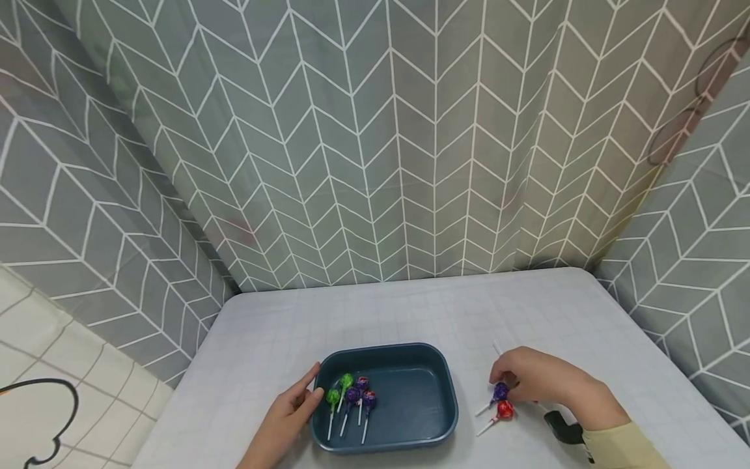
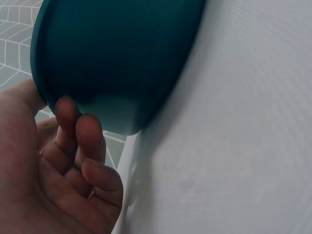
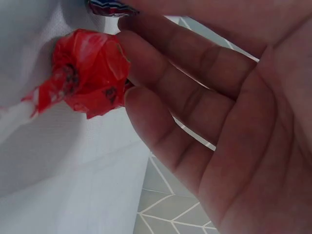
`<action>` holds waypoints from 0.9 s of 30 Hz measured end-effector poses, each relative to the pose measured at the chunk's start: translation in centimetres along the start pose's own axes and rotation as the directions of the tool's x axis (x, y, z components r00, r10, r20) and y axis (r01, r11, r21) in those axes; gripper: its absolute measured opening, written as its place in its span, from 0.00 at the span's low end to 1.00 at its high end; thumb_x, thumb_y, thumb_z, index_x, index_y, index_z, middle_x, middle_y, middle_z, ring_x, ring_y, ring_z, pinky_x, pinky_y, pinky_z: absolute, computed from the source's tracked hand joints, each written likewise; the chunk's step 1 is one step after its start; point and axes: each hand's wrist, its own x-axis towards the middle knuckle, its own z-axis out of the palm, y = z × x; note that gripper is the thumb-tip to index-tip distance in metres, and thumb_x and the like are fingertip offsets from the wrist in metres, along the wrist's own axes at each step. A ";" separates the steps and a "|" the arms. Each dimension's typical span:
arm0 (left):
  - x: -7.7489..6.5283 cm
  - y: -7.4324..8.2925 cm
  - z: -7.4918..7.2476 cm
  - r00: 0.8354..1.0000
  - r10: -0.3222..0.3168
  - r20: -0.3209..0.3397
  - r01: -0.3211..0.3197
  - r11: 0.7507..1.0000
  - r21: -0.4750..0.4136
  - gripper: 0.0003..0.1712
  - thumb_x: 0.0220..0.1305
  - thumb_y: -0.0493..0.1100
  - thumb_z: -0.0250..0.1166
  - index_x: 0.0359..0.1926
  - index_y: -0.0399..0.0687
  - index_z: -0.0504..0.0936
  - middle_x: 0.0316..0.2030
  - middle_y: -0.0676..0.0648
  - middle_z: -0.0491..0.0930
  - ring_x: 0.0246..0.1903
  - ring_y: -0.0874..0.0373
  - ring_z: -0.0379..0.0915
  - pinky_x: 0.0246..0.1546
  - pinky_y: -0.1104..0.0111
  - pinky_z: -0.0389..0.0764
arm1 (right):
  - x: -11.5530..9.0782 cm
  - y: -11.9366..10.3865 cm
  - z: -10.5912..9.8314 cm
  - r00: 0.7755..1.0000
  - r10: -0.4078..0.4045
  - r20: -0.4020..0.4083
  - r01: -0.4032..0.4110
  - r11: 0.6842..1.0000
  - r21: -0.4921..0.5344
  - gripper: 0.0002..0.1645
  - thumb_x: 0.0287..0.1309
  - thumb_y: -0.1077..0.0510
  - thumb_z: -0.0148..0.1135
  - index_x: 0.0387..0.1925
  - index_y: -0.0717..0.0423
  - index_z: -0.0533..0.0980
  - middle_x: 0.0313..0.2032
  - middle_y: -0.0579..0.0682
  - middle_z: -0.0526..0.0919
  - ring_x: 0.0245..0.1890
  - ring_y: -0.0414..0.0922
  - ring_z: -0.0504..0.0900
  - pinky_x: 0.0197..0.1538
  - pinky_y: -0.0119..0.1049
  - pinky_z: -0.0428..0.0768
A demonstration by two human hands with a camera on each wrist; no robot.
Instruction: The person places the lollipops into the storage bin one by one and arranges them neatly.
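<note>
My left hand [image 1: 285, 413] grips the left rim of a dark blue tray [image 1: 410, 445], with several green and purple lollipops [image 1: 351, 395] lying in its left part. In the left wrist view, curled fingertips [image 2: 90, 131] meet the wall of the tray. To the right of the tray, my right hand [image 1: 541, 376] reaches down to the table, thumb and forefinger pinching a purple lollipop [image 1: 500, 392]. Beside it lies a red lollipop [image 1: 504, 410], close to the other fingertips in the right wrist view. A white stick [image 1: 497, 348] pokes out beyond the right hand, its head hidden.
A white cloth [image 1: 351, 312] covers the table. Grey patterned curtains [image 1: 410, 143] stand behind it and on both sides. A black wrist device [image 1: 564, 428] sits at the right sleeve. Pale tiles [image 1: 70, 365] show at lower left.
</note>
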 end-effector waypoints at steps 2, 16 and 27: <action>0.0 0.0 0.0 1.000 0.001 -0.003 -0.001 1.000 -0.012 0.36 0.68 0.61 0.61 0.73 0.60 0.66 0.25 0.46 0.74 0.20 0.56 0.66 0.20 0.67 0.72 | 0.1 -0.1 0.1 1.000 0.016 0.001 -0.016 0.999 -0.033 0.15 0.47 0.66 0.76 0.37 0.48 0.84 0.30 0.37 0.79 0.30 0.38 0.74 0.36 0.36 0.78; 0.0 0.1 -0.1 1.000 0.015 -0.003 -0.015 1.000 0.018 0.36 0.69 0.60 0.61 0.73 0.57 0.66 0.25 0.47 0.73 0.21 0.56 0.66 0.21 0.67 0.72 | 0.5 -0.3 0.6 1.000 0.019 0.015 -0.017 0.997 -0.080 0.14 0.47 0.63 0.77 0.35 0.44 0.85 0.31 0.34 0.80 0.30 0.37 0.75 0.43 0.42 0.81; 0.1 0.0 -0.1 1.000 0.016 0.007 -0.016 1.000 0.014 0.37 0.69 0.61 0.60 0.74 0.56 0.65 0.25 0.47 0.73 0.21 0.56 0.66 0.20 0.67 0.72 | -0.2 -0.5 -0.5 0.994 -0.035 -0.104 0.036 0.999 0.007 0.15 0.52 0.61 0.74 0.43 0.51 0.83 0.35 0.39 0.80 0.30 0.38 0.75 0.35 0.32 0.79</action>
